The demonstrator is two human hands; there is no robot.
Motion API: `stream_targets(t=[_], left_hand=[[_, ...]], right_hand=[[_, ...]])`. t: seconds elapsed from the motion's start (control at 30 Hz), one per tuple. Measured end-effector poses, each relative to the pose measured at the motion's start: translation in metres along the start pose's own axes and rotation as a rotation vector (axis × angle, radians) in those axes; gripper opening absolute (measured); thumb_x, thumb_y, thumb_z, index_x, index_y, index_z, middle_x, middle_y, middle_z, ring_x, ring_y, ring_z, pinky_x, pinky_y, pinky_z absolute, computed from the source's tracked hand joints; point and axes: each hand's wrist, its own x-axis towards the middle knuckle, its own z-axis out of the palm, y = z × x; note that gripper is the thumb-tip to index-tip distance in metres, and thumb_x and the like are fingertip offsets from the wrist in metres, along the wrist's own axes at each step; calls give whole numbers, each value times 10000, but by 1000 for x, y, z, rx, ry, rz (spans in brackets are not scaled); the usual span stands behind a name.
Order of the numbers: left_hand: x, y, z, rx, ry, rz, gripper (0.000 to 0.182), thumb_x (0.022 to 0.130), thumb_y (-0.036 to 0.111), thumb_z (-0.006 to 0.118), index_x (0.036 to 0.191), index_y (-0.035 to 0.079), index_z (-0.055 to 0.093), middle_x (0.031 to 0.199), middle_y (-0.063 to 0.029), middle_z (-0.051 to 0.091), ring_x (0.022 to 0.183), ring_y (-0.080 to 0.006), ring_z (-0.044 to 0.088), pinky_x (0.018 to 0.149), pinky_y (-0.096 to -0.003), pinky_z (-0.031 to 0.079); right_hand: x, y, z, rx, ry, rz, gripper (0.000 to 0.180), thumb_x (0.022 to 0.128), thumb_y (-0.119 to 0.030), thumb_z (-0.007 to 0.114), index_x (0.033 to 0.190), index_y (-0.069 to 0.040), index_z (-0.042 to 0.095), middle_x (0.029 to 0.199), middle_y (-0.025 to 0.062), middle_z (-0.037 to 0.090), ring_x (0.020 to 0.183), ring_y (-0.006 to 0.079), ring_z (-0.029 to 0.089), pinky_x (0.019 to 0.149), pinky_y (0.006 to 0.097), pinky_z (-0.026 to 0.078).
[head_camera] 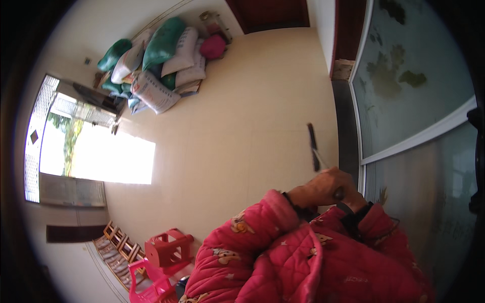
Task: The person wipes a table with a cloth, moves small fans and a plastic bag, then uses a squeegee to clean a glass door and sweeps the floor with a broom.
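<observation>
My left hand [316, 189] is closed around the handle of a T-shaped tool with a dark crossbar [313, 146] and a thin light shaft, possibly a squeegee. The crossbar points away over the tiled floor. My right hand [356, 199] is pressed close against the left one, its fingers bent around the same handle area. A dark rounded handle end [338, 193] shows between the hands. Both arms wear red quilted sleeves with printed figures. The undersides of the hands are hidden.
Frosted sliding glass doors [401, 75] stand close on the right. Stuffed sacks [155, 91] are piled at the far upper left, near a bright open doorway [75, 140]. A red plastic stool [168, 248], a pink plastic chair [151, 284] and wooden racks [121, 240] stand at lower left.
</observation>
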Motion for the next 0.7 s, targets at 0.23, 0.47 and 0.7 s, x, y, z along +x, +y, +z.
stream_targets(t=[0.23,0.47,0.7], left_hand=[[-8,-71,39,-126,-77,-187,268,673,175,749,916,102,663,1052,-113,587,951,-315,596,831,-398,502],[-111,-132,17,-717,25,-473,241,764,88,735,986,49,648,938,-50,647,861,-138,599,798,-302,510],[-262,-137,-144,-472,268,-451,275,738,-56,678,997,26,640,982,-61,645,892,-139,603,739,-291,528]], right_hand=[[-33,45,0,-743,-88,184,244,713,-158,687,936,-73,635,846,153,640,825,358,633,697,433,511],[2,55,93,-439,-277,315,295,715,-238,717,961,-102,624,879,127,635,862,353,619,732,428,504],[116,8,280,-279,-270,33,182,721,-140,670,887,-93,613,851,119,630,824,343,626,714,418,509]])
